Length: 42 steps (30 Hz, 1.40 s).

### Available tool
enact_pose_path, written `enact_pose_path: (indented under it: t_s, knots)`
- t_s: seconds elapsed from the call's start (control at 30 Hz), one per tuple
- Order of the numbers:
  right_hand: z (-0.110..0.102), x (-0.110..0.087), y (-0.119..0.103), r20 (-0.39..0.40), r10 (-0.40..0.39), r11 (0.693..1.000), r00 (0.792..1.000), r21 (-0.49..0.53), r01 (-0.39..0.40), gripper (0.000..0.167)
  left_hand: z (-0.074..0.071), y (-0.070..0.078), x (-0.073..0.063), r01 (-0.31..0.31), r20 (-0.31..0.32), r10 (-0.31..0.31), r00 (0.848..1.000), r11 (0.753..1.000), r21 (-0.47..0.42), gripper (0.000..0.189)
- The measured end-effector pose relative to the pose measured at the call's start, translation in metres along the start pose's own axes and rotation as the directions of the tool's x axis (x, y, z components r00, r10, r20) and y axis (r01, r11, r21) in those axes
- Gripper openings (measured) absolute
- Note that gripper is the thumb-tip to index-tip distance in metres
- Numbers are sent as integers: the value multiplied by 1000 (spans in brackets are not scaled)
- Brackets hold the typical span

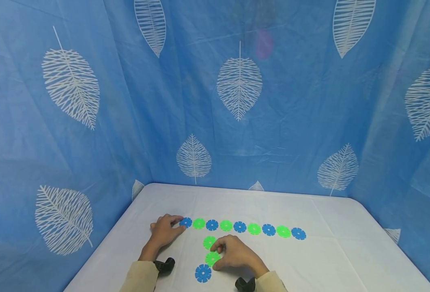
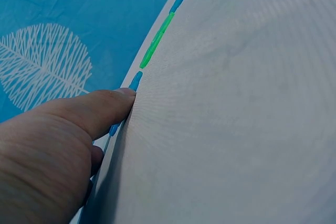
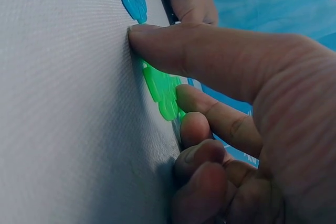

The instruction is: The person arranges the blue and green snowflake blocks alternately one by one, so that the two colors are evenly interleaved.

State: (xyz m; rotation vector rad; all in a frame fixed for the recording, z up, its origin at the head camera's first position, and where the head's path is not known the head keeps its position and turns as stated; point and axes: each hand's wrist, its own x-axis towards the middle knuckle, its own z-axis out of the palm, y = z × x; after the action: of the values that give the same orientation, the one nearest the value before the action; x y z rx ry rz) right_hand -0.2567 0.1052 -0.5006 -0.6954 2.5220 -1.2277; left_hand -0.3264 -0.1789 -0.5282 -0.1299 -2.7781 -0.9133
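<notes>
Flat, notched plastic snowflake discs, blue and green, lie on the white table. My left hand [image 1: 163, 232] is at the left end of a long row, its thumb and index finger pinching the edges of the end blue disc [image 1: 186, 222]. In the left wrist view the thumb [image 2: 113, 106] presses by that disc's rim, partly hiding it. Nearer to me, my right hand [image 1: 235, 252] holds a green disc [image 1: 212, 258] between thumb and fingers, low at the tabletop. A second green disc [image 1: 209, 242] lies just beyond it, and a blue disc [image 1: 203, 273] just in front.
The row runs rightward in alternating colours, from a green disc [image 1: 199, 223] to a blue disc [image 1: 298, 233] at its right end. Blue leaf-patterned cloth [image 1: 291, 121] hangs behind and beside the white table [image 1: 346, 251]. Black wrist devices sit at both cuffs.
</notes>
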Motion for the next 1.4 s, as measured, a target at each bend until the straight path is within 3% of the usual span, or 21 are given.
enact_pose_path:
  t_s: [0.57,0.93,1.4]
  knots:
    - [0,-1,-1,-10,10,1000,1000,-30,-10,39,0,0,0,-1,5,1,1000,1000,-9,36]
    - [0,1,3,-9,-68,993,998,-94,67,39,-1,2,0,3,-1,-3,1000,1000,-13,36]
    - [-3,-1,1,-6,-85,988,996,-126,84,37,0,0,2,-3,-12,3,1000,1000,0,36]
